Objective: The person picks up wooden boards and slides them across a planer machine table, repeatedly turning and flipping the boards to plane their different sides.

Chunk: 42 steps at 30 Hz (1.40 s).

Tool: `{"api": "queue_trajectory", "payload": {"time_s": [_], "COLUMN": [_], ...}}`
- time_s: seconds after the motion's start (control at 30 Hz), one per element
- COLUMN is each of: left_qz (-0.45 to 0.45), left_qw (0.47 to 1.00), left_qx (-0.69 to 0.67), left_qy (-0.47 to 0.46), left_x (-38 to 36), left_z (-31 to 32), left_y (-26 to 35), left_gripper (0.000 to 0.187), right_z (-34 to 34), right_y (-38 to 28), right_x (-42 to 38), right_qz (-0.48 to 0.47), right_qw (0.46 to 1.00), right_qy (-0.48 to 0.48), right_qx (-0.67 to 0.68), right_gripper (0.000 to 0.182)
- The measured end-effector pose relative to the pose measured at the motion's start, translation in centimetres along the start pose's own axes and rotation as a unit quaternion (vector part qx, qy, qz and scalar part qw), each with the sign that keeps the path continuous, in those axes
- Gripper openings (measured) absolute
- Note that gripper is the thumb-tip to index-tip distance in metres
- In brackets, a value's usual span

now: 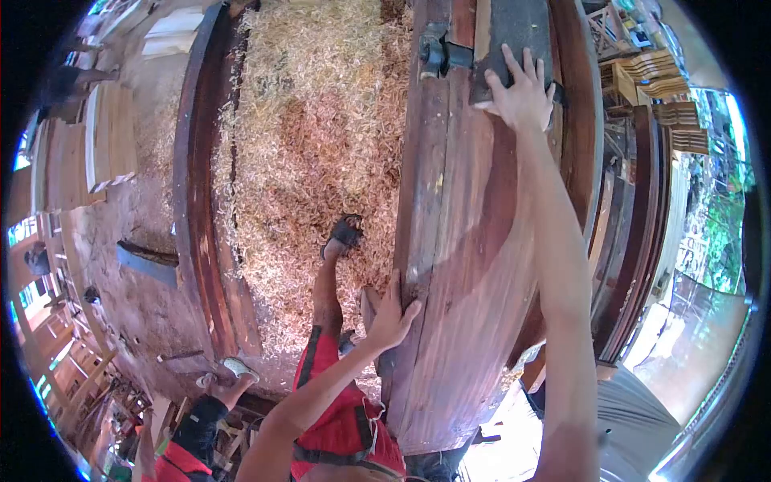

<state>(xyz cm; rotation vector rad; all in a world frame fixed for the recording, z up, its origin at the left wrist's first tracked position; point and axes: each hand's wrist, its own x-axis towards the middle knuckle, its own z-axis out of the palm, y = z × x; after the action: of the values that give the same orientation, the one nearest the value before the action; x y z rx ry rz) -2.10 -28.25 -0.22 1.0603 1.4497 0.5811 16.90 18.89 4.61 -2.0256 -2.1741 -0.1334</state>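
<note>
Right hand (526, 95) laid flat over the near end of a dark block (516, 28), fingers spread, thumb off to the side; no grip closed on it. Block lies at the far end of the worktop (474, 321), its other end out of view. Left hand (391, 321) on the worktop's left edge, thumb and forefinger apart; lower fingers partly hidden, but nothing seen clamped.

Risks, as judged. Block could slide or tip if pressed unevenly, since only an open palm bears on it. A metal fitting (434, 56) sits just beside it; a sideways slip could pinch fingers there. Left hand might take splinters from the plank edge if dragged along it. Footing doubtful: sandalled foot (345, 233) stands among loose shavings (313, 120), which could skid under a shifted weight, worse with the body leaning forward.

Containers: none I can make out. Shavings lie loose on the floor, between the worktop and a long beam (201, 201). Boards (112, 136) are stacked in the open beyond the beam; curved slats (650, 72) are piled right of the worktop.
</note>
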Motion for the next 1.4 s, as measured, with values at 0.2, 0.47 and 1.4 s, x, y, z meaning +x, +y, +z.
{"api": "queue_trajectory", "payload": {"time_s": [0.2, 0.47, 1.4], "left_qz": [-0.019, -0.017, 0.009], "left_qw": [1.000, 1.000, 0.945], "left_qx": [0.013, -0.002, -0.301], "left_qy": [-0.015, -0.016, 0.131], "left_x": [-0.3, -0.2, 48.0], "left_z": [-0.5, -0.6, -24.1], "left_y": [0.6, 0.7, 22.7], "left_gripper": [0.103, 0.102, 0.067], "right_z": [2.8, 5.1, -3.3], "right_y": [-0.3, 1.0, -3.9], "right_x": [10.5, 18.6, -26.3], "right_qz": [0.018, 0.020, 0.529], "right_qw": [1.000, 1.000, 0.843], "right_qy": [0.008, -0.005, -0.051], "right_qx": [-0.003, -0.002, 0.078], "right_gripper": [0.078, 0.086, 0.081]}}
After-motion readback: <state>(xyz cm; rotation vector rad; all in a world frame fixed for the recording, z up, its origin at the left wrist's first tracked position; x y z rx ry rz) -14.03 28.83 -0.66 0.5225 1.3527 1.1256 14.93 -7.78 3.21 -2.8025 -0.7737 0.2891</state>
